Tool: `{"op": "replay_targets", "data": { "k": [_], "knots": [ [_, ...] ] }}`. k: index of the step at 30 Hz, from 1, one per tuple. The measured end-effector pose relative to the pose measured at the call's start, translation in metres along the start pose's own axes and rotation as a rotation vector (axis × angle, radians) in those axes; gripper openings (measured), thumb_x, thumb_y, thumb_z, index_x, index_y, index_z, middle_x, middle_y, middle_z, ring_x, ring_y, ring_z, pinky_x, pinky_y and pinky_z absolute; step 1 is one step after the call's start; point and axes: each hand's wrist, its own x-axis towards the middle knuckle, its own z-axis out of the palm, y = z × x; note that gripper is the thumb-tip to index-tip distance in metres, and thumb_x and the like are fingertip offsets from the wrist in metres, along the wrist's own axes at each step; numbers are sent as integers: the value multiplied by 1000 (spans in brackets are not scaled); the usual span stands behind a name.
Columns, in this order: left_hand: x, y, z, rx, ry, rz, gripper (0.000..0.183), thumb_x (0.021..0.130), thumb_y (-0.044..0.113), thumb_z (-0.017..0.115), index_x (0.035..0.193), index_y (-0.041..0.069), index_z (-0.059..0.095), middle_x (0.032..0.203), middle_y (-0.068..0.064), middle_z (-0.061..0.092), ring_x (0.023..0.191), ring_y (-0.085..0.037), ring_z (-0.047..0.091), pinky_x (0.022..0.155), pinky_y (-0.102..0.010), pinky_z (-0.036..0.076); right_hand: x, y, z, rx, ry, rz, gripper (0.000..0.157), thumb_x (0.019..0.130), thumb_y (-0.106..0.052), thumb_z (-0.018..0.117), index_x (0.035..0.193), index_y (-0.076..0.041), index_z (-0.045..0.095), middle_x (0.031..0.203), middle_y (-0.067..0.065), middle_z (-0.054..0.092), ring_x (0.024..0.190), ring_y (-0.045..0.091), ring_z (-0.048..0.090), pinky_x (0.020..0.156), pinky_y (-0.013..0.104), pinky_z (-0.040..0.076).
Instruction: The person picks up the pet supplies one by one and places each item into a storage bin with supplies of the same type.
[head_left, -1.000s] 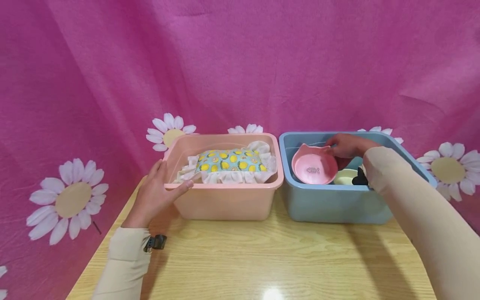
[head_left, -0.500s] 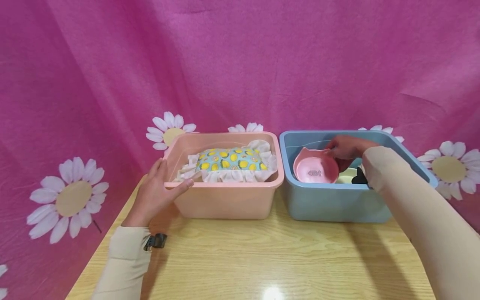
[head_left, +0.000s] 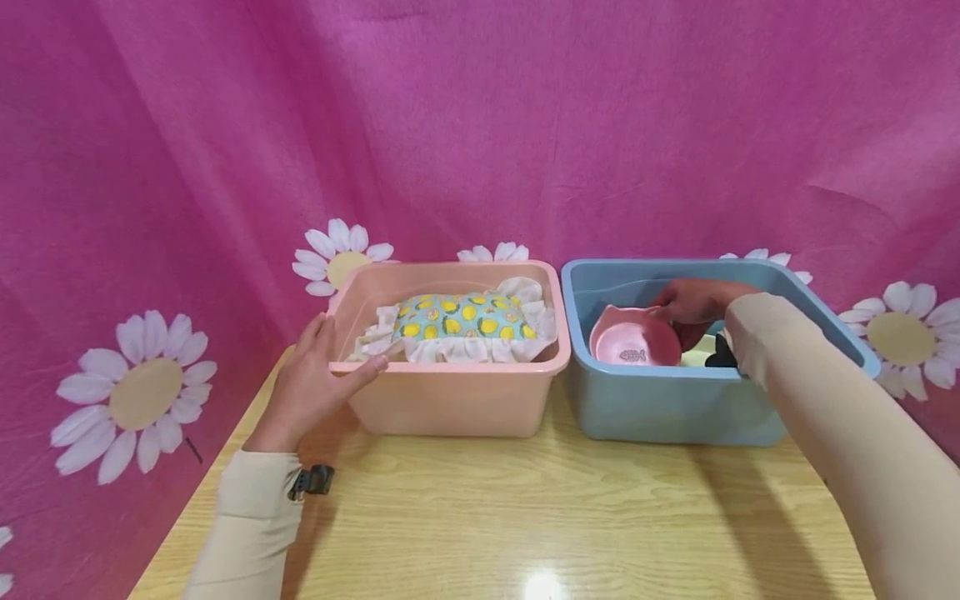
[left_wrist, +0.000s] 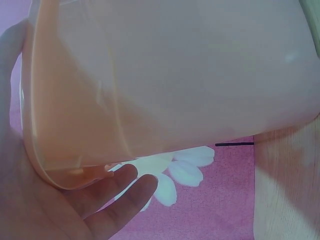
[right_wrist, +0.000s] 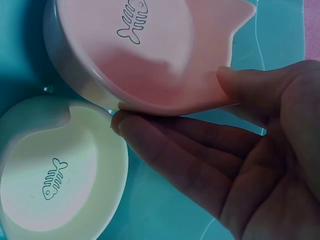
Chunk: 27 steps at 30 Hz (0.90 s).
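Note:
My right hand (head_left: 693,302) reaches into the blue bin (head_left: 675,408) and pinches the edge of a pink cat-shaped bowl (head_left: 637,337), thumb at the rim and fingers along its side. The bowl has a fishbone print and ears, seen closely in the right wrist view. Beside it in the bin lies a pale yellow bowl (right_wrist: 55,185) with the same print. My left hand (head_left: 303,392) rests against the near left corner of the peach bin (head_left: 450,404), fingers extended and thumb over the front rim. Inside that bin lies a lemon-print cushion (head_left: 465,321) with white ruffles.
Both bins stand side by side on a wooden table (head_left: 465,508). A pink cloth (head_left: 480,125) with daisies hangs behind and to the left. A black strap device (head_left: 313,481) is on the left wrist.
My right hand has lowered the pink bowl deeper into the blue bin, shifting it slightly right. The left hand stays at the peach bin's corner.

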Motion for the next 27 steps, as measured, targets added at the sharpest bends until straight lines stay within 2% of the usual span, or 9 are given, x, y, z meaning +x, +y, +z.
{"op": "replay_targets", "data": {
  "k": [4, 8, 17, 22, 27],
  "knots": [
    [1, 1, -1, -3, 3, 1, 107, 68, 76, 48, 145, 10, 13, 149, -9, 11, 125, -42, 28, 92, -60, 32, -1, -2, 1, 23, -19, 17, 40, 94, -18, 45, 125, 7, 46, 91, 21, 65, 77, 31, 66, 70, 43, 52],
    [1, 1, -1, 0, 1, 1, 108, 68, 76, 48, 145, 10, 14, 149, -9, 11, 125, -42, 29, 92, -60, 32, -4, -4, 0, -14, 1, 39, 37, 93, -18, 48, 122, 4, 50, 92, 18, 65, 77, 29, 65, 70, 40, 53],
    [1, 1, 0, 10, 11, 5, 108, 68, 76, 49, 144, 8, 15, 149, -11, 13, 125, -42, 29, 92, -60, 32, -3, -3, 0, -50, -5, 31, 36, 93, -19, 48, 122, 3, 51, 92, 18, 65, 77, 28, 65, 70, 39, 53],
    [1, 2, -1, 10, 14, 9, 107, 68, 75, 49, 144, 8, 15, 149, -11, 12, 125, -42, 29, 92, -61, 32, -3, -3, 0, -73, 22, 10, 35, 92, -17, 49, 121, 3, 51, 94, 18, 65, 77, 27, 65, 69, 39, 53],
    [0, 1, -1, 5, 3, 0, 107, 68, 76, 49, 145, 10, 14, 149, -10, 11, 125, -42, 28, 92, -61, 32, 0, -3, 1, -177, 22, -30, 33, 92, -14, 46, 113, 8, 56, 79, 14, 64, 67, 20, 62, 64, 36, 53]
  ]
}}
